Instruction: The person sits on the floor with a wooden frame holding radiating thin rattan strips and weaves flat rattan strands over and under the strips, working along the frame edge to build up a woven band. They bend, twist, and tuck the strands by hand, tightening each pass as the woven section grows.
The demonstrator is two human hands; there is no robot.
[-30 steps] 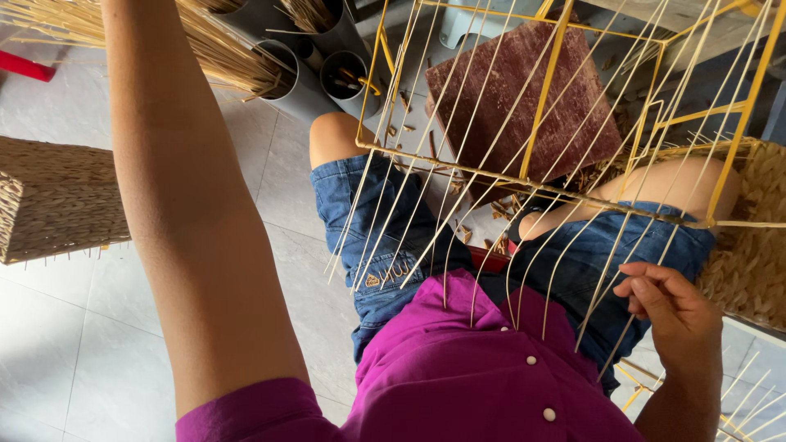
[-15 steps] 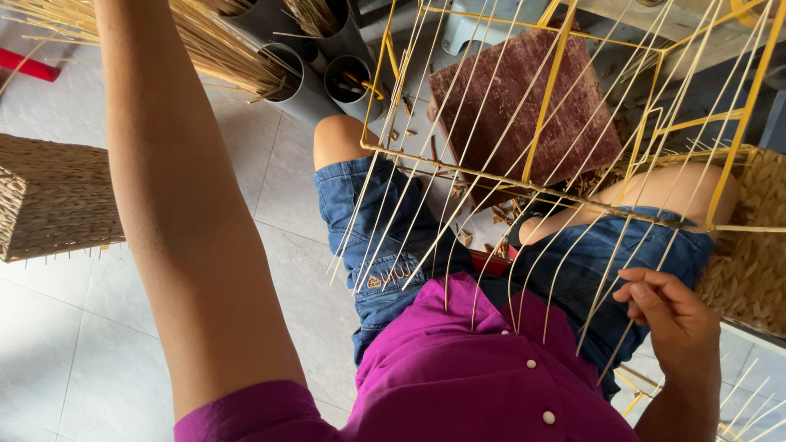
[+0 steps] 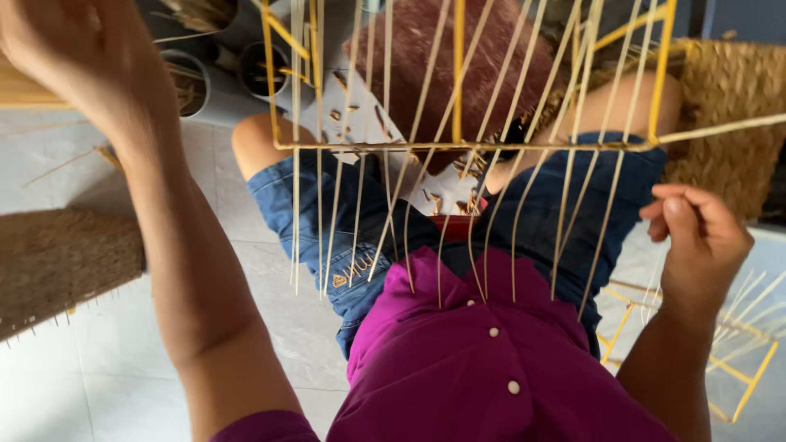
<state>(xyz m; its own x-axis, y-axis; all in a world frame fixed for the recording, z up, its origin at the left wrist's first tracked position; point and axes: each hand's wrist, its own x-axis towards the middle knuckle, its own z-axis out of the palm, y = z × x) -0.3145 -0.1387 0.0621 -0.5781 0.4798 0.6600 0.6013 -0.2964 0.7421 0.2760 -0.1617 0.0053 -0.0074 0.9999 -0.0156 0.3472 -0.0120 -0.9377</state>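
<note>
Across my lap sits the yellow wire frame [image 3: 458, 146], its rails forming an open box with pale reed stakes [image 3: 360, 205] hanging down off the near rail toward my purple shirt [image 3: 458, 360]. By my reading, this is the weaving stage of a basket: the uprights are set and a strand is being fed. My left hand [image 3: 61, 49] is raised at the top-left corner, stretched toward the bundle of loose reeds [image 3: 16, 86] — its fingers are cropped by the edge, so I cannot tell whether they are closed on anything. My right hand [image 3: 696, 233] hovers just right of the frame, fingers curled together with the thumb pressed in; it looks pinched on a thin strand, though I cannot make one out.

Next, I judge, a fresh reed has to be brought in and threaded between the stakes without bending them.

The frame looks rigid and bare below; a reddish-brown woven panel [image 3: 467, 65] shows behind it. A finished woven basket [image 3: 65, 262] lies on the tiled floor [image 3: 49, 385] at left.
</note>
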